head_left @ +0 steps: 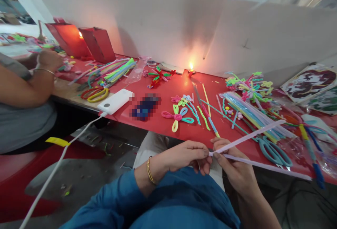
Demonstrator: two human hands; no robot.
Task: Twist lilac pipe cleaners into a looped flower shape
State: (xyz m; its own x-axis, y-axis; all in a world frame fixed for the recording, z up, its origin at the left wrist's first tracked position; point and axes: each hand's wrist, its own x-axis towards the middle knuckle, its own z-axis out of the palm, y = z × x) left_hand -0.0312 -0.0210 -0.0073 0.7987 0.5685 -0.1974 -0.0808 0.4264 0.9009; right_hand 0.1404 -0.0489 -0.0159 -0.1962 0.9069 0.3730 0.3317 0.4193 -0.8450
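My left hand (188, 154) and my right hand (233, 164) meet in front of my lap, both pinched on a pale lilac pipe cleaner (252, 134). The pipe cleaner is folded at the pinch, and its two long ends run off to the right, one up over the red table (184, 132), one along its front edge. A gold bangle sits on my left wrist. Just beyond my right hand lie teal scissors (273, 151). A finished pipe-cleaner flower (177, 116) in pink, yellow and teal lies on the table ahead of my left hand.
A lit candle (191, 70) burns at the back against the white partition. Bundles of coloured pipe cleaners (247, 111) and made flowers cover the table. A white power bank (116, 101) with cable lies left. Another person's arm (28, 85) works at far left near red boxes (97, 44).
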